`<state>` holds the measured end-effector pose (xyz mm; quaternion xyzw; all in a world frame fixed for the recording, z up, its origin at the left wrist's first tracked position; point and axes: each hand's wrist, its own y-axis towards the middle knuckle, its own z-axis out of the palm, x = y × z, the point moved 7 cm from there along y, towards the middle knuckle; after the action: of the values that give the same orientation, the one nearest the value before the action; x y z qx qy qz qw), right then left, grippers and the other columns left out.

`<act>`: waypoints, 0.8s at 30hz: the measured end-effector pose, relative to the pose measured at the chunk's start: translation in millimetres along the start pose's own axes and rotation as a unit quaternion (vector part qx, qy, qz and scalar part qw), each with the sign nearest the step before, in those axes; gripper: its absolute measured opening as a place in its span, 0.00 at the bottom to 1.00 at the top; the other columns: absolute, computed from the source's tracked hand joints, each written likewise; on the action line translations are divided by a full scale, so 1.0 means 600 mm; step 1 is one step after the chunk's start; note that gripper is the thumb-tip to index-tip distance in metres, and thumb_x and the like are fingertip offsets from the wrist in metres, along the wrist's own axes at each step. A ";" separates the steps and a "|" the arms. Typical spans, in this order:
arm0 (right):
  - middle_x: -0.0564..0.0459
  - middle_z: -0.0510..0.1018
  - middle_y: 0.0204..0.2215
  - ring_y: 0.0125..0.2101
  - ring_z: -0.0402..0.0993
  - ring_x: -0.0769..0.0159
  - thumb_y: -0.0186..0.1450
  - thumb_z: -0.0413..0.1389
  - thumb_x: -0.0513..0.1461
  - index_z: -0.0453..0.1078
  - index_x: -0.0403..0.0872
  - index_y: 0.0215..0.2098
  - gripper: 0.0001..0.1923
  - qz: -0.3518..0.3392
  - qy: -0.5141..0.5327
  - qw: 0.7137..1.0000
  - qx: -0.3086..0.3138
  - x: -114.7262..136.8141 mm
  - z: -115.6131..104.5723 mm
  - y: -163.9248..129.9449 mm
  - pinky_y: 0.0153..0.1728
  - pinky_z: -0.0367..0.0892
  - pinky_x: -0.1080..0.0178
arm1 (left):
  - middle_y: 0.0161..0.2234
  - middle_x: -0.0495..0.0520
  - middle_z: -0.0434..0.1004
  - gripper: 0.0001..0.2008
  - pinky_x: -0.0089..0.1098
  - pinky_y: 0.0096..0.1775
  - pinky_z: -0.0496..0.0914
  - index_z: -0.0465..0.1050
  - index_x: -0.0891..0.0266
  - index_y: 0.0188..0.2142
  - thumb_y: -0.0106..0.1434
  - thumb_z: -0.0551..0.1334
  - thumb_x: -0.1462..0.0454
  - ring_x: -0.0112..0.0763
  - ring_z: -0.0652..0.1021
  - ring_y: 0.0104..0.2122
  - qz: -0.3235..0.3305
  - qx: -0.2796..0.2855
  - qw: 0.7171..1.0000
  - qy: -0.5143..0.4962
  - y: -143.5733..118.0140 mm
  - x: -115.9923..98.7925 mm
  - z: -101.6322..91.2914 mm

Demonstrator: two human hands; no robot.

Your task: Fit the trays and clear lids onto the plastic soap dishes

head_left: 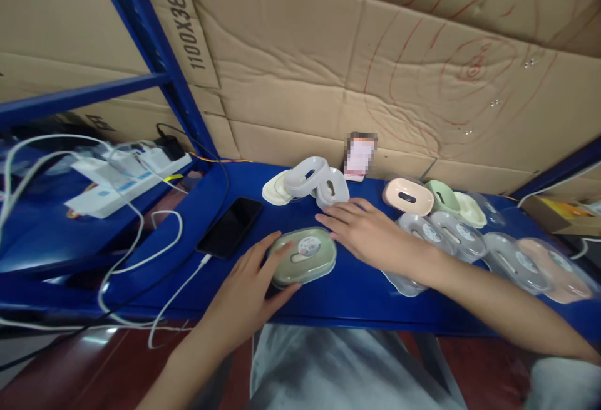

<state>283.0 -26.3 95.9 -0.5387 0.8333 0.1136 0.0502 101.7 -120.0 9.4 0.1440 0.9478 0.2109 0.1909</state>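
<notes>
Cardboard sheets (pixel 375 53) line the wall behind the blue surface (pixel 357 297) I am working over, a shelf-frame post (pixel 159 53) rising at its left. Right of centre lies a row of clear lids (pixel 469 241), with a pink box (pixel 407 196) and pale green box (pixel 444 197) behind them. White oval inserts (pixel 307 181) are stacked at the back. A power strip (pixel 126 178) with white cables sits far left; a black phone (pixel 230 226) lies nearer. The lidded green oval box (pixel 304 256) rests near the front edge. My left hand (pixel 248 294) cups its left side, grip partly wrapped around it. My right hand (pixel 370 231) lies flat just behind it, fingers spread, holding nothing.
</notes>
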 end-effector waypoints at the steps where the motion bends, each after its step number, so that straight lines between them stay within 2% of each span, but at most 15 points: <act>1: 0.42 0.80 0.60 0.60 0.76 0.52 0.80 0.48 0.37 0.70 0.44 0.68 0.21 -0.014 -0.011 1.000 0.017 -0.007 0.004 0.026 0.60 0.70 0.48 | 0.68 0.66 0.67 0.28 0.56 0.57 0.78 0.64 0.55 0.68 0.74 0.63 0.50 0.57 0.76 0.62 -0.004 -0.009 1.000 0.017 -0.008 0.005 -0.006; 3: 0.42 0.83 0.52 0.54 0.79 0.53 0.79 0.50 0.37 0.74 0.43 0.62 0.17 -0.028 -0.024 0.998 0.043 -0.017 0.023 0.082 0.54 0.70 0.51 | 0.69 0.68 0.65 0.28 0.58 0.56 0.77 0.63 0.56 0.68 0.75 0.61 0.50 0.61 0.76 0.62 -0.010 -0.032 0.998 0.053 -0.025 0.012 -0.020; 6: 0.39 0.83 0.51 0.54 0.78 0.50 0.76 0.57 0.38 0.78 0.40 0.54 0.13 -0.016 -0.021 0.999 0.045 -0.020 0.059 0.163 0.53 0.68 0.51 | 0.68 0.71 0.65 0.29 0.60 0.55 0.77 0.60 0.58 0.70 0.75 0.62 0.53 0.64 0.76 0.61 -0.014 -0.076 0.993 0.093 -0.048 0.017 -0.042; 9: 0.37 0.84 0.48 0.52 0.79 0.50 0.73 0.61 0.35 0.80 0.39 0.47 0.08 0.012 0.007 0.999 0.036 -0.021 0.084 0.212 0.52 0.68 0.53 | 0.66 0.72 0.67 0.30 0.61 0.54 0.76 0.59 0.57 0.70 0.74 0.64 0.56 0.65 0.76 0.60 -0.029 -0.103 0.988 0.114 -0.062 0.024 -0.057; 11: 0.39 0.85 0.46 0.48 0.81 0.52 0.74 0.59 0.34 0.81 0.40 0.44 0.08 0.040 0.036 0.998 0.030 -0.034 0.088 0.222 0.48 0.69 0.55 | 0.65 0.71 0.69 0.30 0.60 0.54 0.76 0.59 0.56 0.70 0.74 0.65 0.56 0.65 0.77 0.59 -0.040 -0.110 0.986 0.121 -0.064 0.031 -0.060; 13: 0.42 0.85 0.45 0.45 0.81 0.56 0.76 0.58 0.37 0.81 0.42 0.44 0.09 0.069 0.062 0.995 0.020 -0.060 0.080 0.216 0.43 0.69 0.58 | 0.64 0.70 0.70 0.30 0.58 0.53 0.76 0.60 0.56 0.70 0.73 0.66 0.56 0.64 0.77 0.58 -0.039 -0.115 0.985 0.126 -0.061 0.036 -0.059; 16: 0.48 0.84 0.42 0.40 0.80 0.62 0.76 0.60 0.42 0.80 0.45 0.45 0.09 0.110 0.160 0.980 -0.036 -0.114 0.048 0.184 0.39 0.68 0.62 | 0.64 0.71 0.72 0.29 0.56 0.53 0.76 0.63 0.58 0.68 0.72 0.67 0.55 0.63 0.79 0.57 -0.039 -0.119 0.982 0.140 -0.048 0.037 -0.052; 18: 0.51 0.83 0.38 0.36 0.78 0.66 0.73 0.63 0.44 0.80 0.45 0.41 0.10 0.141 0.310 0.935 -0.099 -0.152 0.022 0.149 0.38 0.68 0.63 | 0.65 0.72 0.71 0.28 0.58 0.55 0.75 0.65 0.59 0.67 0.72 0.68 0.56 0.64 0.78 0.58 -0.046 -0.131 0.978 0.154 -0.034 0.032 -0.048; 20: 0.52 0.83 0.35 0.33 0.77 0.67 0.71 0.66 0.48 0.78 0.46 0.39 0.12 0.172 0.476 0.851 -0.136 -0.178 0.009 0.107 0.35 0.69 0.64 | 0.67 0.73 0.69 0.28 0.61 0.59 0.73 0.66 0.60 0.67 0.71 0.68 0.59 0.65 0.77 0.61 -0.047 -0.150 0.974 0.166 -0.020 0.016 -0.047; 22: 0.52 0.84 0.37 0.34 0.79 0.66 0.68 0.67 0.52 0.77 0.48 0.40 0.16 0.194 0.599 0.766 -0.131 -0.179 0.009 0.065 0.35 0.71 0.64 | 0.68 0.73 0.68 0.29 0.61 0.60 0.72 0.66 0.60 0.67 0.70 0.69 0.62 0.65 0.75 0.63 -0.033 -0.175 0.972 0.155 -0.006 -0.010 -0.049; 24: 0.50 0.85 0.41 0.39 0.82 0.64 0.66 0.69 0.53 0.75 0.48 0.40 0.18 0.203 0.692 0.685 -0.104 -0.155 0.016 0.029 0.37 0.75 0.64 | 0.69 0.74 0.65 0.31 0.59 0.60 0.74 0.64 0.60 0.68 0.69 0.71 0.63 0.64 0.74 0.65 -0.011 -0.189 0.976 0.106 0.007 -0.040 -0.049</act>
<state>305.4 65.1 108.3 -0.2838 0.7025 -0.1984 -0.6218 111.4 -135.0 42.8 0.0718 0.9071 0.3983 0.1159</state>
